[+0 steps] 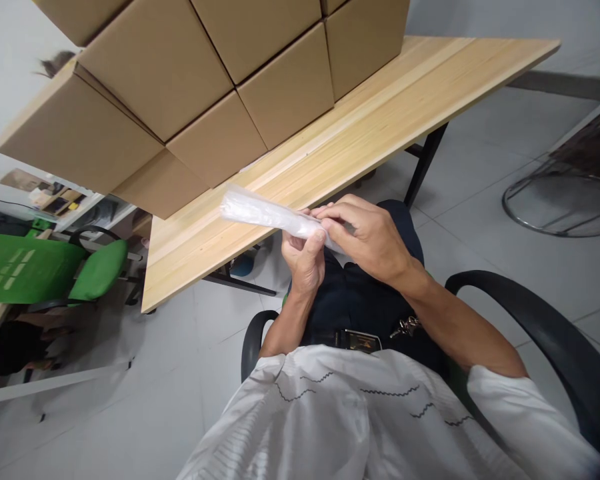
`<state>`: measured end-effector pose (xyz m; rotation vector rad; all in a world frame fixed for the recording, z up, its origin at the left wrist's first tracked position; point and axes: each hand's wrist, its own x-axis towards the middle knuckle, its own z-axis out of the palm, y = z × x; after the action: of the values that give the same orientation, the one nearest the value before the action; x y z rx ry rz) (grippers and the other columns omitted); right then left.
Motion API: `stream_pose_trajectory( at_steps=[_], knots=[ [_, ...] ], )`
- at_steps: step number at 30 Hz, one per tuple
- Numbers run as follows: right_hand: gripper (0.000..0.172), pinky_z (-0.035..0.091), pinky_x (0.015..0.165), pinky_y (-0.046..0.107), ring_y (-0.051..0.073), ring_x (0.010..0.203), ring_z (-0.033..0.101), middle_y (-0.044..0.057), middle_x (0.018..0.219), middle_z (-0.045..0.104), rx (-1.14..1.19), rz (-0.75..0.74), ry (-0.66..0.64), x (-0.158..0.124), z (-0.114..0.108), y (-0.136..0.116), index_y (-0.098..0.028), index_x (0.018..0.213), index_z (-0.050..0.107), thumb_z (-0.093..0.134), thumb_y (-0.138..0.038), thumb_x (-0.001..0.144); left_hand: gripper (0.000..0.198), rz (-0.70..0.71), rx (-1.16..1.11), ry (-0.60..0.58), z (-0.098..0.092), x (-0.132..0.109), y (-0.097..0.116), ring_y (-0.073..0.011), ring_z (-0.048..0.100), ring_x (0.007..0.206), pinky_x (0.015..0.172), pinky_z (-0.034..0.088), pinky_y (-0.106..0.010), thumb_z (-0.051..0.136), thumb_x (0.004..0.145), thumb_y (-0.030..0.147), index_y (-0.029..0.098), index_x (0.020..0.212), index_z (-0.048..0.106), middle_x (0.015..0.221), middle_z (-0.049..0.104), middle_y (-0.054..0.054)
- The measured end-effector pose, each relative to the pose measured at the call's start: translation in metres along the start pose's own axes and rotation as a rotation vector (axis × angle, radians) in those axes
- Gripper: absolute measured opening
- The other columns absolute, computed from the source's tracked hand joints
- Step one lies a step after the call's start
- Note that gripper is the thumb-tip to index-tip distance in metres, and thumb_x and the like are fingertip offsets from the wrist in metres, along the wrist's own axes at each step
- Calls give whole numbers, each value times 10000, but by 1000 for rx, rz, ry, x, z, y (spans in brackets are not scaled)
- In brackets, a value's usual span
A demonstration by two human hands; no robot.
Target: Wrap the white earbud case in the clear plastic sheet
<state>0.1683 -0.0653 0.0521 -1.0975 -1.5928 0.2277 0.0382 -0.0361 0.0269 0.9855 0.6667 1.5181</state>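
A rolled bundle of translucent white plastic [265, 212] lies slantwise between my two hands, over my lap and the near edge of the table. My left hand [306, 257] grips it from below, thumb pressed on its side. The fingers of my right hand [367, 235] close on its right part from above. The bundle's left end sticks out free over the tabletop. Its right end is partly hidden behind my right hand. Whether anything is wrapped inside I cannot tell.
Several cardboard boxes [285, 93] are stacked on the wooden table [380, 127]. Black armrests [530, 320] flank me. A green chair [100, 270] stands at the left, a metal-ringed stool [510, 217] at the right. Keys [407, 327] hang at my belt.
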Motion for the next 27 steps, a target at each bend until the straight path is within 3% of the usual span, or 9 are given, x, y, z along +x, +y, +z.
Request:
stream_pose_trajectory(
  at_steps=[6, 12, 16, 20, 27],
  knots=[
    [276, 645, 965, 389, 252, 1075, 805, 66, 1193, 868, -3, 8, -96, 10, -8, 6, -243, 1139, 876, 613, -197, 1069, 798, -37, 26, 11, 1, 1, -2, -315, 772, 1336, 1232, 585, -471, 1138, 580, 643, 242, 1152, 753, 1230, 825, -69],
    [254, 571, 851, 349, 232, 962, 768, 60, 1070, 855, -75, 29, -177, 17, -11, 10, -220, 1033, 848, 599, -177, 1044, 711, -37, 8, -7, -1, 3, -4, -254, 805, 1211, 1152, 614, -393, 1141, 623, 565, 238, 1116, 745, 1121, 818, -28],
    [223, 552, 854, 359, 241, 965, 741, 63, 1041, 832, -114, 40, -142, 14, 1, 18, -226, 993, 807, 595, -170, 1033, 726, -55, 32, 20, -2, 3, -9, -237, 814, 1163, 1138, 618, -386, 1127, 632, 601, 242, 1115, 721, 1048, 810, -14],
    [212, 549, 889, 390, 260, 994, 719, 74, 1040, 816, -146, 8, -94, 8, 13, 30, -233, 981, 766, 571, -182, 1047, 790, -51, 31, 59, -4, 4, -16, -248, 811, 1236, 1171, 612, -395, 1126, 625, 614, 234, 1178, 709, 1116, 823, -36],
    [199, 532, 885, 406, 263, 973, 684, 78, 1018, 778, -175, -84, -37, 4, 19, 36, -244, 977, 700, 528, -191, 1062, 779, -25, 40, 67, -5, 4, -19, -234, 813, 1223, 1173, 608, -371, 1118, 643, 637, 240, 1185, 724, 1122, 826, -31]
  ],
)
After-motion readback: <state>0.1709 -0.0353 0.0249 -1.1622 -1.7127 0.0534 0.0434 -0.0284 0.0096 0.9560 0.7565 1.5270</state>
